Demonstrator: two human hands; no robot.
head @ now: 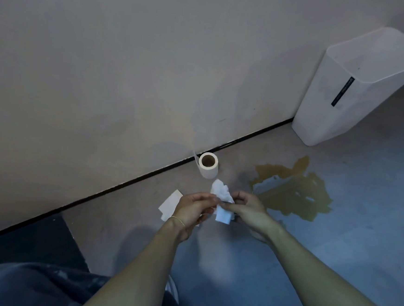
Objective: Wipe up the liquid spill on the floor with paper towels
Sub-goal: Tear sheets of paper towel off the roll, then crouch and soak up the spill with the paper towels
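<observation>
I hold a crumpled white paper towel wad (222, 194) pinched by the curled fingers of both my left hand (193, 209) and my right hand (248, 207), just left of the brown liquid spill (292, 196) on the grey floor (357, 249). The spill spreads widest across my view and looks unwiped, so I judge my right hand the nearer one to carry the wad rightward into it.
</observation>
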